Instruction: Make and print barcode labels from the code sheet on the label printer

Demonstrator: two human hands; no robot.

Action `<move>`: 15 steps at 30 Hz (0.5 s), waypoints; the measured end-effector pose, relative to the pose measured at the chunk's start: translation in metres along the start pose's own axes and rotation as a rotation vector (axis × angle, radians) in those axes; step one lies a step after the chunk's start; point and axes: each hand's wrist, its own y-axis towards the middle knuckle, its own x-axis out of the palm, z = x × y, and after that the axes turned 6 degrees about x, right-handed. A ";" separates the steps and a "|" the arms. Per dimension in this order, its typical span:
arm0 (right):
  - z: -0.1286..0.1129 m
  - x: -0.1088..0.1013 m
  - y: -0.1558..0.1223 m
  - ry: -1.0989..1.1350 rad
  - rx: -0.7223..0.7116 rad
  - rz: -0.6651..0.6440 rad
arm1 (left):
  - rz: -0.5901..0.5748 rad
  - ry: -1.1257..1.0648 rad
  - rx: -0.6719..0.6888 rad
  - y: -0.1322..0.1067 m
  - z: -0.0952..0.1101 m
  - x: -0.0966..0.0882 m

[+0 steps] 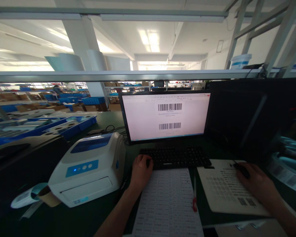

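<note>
My left hand [140, 172] rests on the left end of a black keyboard [177, 157], fingers curled loosely onto the keys and holding nothing. My right hand [258, 184] lies over a black mouse [241, 169] on a white printed pad [227, 192], fingers wrapped on it. A monitor [165, 115] behind the keyboard shows a white page with two barcodes. A printed sheet of small text [167, 204] lies in front of the keyboard, between my arms.
A white label printer [88, 169] stands at the left with a label roll [37, 196] beside it. A red pen [194, 197] lies right of the sheet. A dark second screen [249, 118] fills the right. Blue trays [39, 126] sit at the back left.
</note>
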 end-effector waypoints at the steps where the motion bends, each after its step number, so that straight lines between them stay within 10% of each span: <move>1: 0.000 0.000 0.000 0.005 -0.004 -0.002 | -0.001 0.000 0.003 0.000 0.000 0.000; 15: -0.003 -0.005 0.000 0.015 -0.016 0.015 | 0.007 0.006 -0.002 0.000 0.004 -0.002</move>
